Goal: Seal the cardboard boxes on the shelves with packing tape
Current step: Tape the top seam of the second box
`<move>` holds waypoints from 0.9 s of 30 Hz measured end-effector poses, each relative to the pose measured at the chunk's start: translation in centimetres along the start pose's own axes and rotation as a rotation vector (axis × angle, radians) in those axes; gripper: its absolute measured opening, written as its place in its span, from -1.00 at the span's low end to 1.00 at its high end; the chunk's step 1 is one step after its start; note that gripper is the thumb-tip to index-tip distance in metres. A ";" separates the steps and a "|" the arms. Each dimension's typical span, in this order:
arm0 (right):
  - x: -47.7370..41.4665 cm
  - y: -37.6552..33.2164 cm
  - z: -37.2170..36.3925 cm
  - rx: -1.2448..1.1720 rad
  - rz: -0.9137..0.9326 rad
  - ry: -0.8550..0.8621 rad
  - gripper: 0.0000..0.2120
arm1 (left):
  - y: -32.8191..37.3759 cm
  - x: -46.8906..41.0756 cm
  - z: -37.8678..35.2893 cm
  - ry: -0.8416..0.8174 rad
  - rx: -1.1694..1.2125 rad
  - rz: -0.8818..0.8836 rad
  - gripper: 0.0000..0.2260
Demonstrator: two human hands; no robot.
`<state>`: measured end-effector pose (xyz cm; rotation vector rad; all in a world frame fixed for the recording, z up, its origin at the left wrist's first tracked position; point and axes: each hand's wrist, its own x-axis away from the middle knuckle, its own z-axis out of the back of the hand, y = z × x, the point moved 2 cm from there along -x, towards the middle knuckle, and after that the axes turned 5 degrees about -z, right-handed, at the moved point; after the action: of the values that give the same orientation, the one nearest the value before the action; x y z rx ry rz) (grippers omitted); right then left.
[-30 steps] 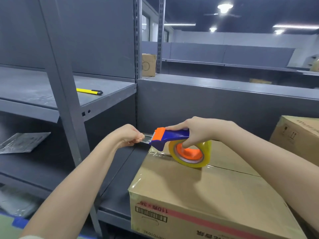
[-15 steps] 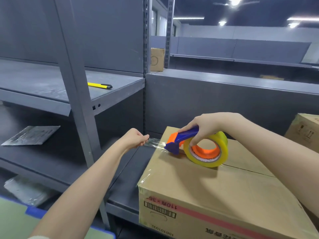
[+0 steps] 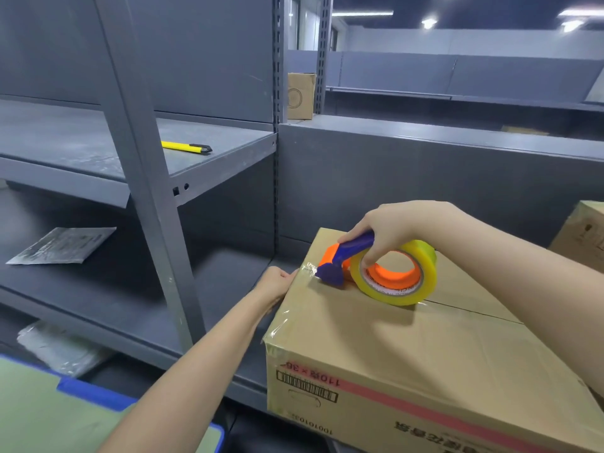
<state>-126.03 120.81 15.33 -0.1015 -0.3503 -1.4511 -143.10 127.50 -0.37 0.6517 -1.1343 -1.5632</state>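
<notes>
Where tape (image 3: 307, 269) ends, left hand (image 3: 276, 285) (grip unclear).

The brown cardboard box (image 3: 376, 338) bears a pink stripe (image 3: 425, 410) and black barcode (image 3: 305, 385). On it: orange-and-blue tape dispenser (image 3: 346, 253), yellow tape roll (image 3: 425, 276). Up-left: yellow-and-black knife (image 3: 186, 147), grey shelving (image 3: 81, 142).

Grey steel shelving unit (image 3: 143, 204) on the left: plain post in front, slotted upright (image 3: 278, 60) at the rear, solid grey back panel (image 3: 202, 53). Upper shelf (image 3: 75, 142) is scuffed and dusty, lower shelf (image 3: 108, 289) sits in shadow. Past a grey divider panel (image 3: 425, 191), more grey shelving rows (image 3: 457, 73) run under a dark ceiling with a lit tube (image 3: 362, 14) and a round spot (image 3: 428, 23).
</notes>
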 end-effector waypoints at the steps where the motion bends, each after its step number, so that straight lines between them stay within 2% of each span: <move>1: 0.1 -0.3 0.1 0.083 -0.006 0.031 -0.45 | 0.1 0.0 0.1 -0.004 -0.020 0.017 -0.50; 4: 0.3 -0.6 0.3 0.306 0.001 0.140 -0.41 | 0.4 -0.1 0.1 0.012 -0.075 -0.003 -0.59; 9: 0.6 -0.8 0.1 0.180 0.022 0.127 -0.45 | 0.1 -0.1 0.3 0.098 -0.234 -0.028 -0.77; 11: 0.6 -0.7 -0.1 0.153 0.027 0.124 -0.46 | -0.5 -0.2 0.3 0.078 -0.156 -0.047 -0.81; 14: 0.8 -0.5 -0.2 0.127 0.024 0.115 -0.45 | 0.0 -0.1 1.3 0.113 -0.063 -0.187 -0.88; 18: 1.3 -0.3 -0.1 0.071 0.033 0.103 -0.45 | 2.8 0.5 2.4 0.021 -0.001 -0.278 -0.81; 20: 1.4 -0.3 0.0 0.049 0.030 0.085 -0.45 | 4.0 1.6 1.8 -0.088 -0.116 -0.300 -0.73; 23: 1.4 -0.3 0.1 0.010 0.021 0.030 -0.44 | 4.5 3.3 0.6 -0.166 -0.381 -0.433 -0.70; 25: 1.4 -0.4 0.1 0.006 0.009 0.013 -0.45 | 4.2 4.1 0.3 -0.199 -0.364 -0.473 -0.71; 27: 1.2 -0.8 0.1 0.040 0.005 0.018 -0.46 | 3.6 4.5 0.0 -0.250 -0.319 -0.462 -0.57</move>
<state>-126.71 119.58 15.63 -0.0576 -0.3641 -1.4388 -142.93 123.27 3.58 0.5337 -0.9181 -2.2162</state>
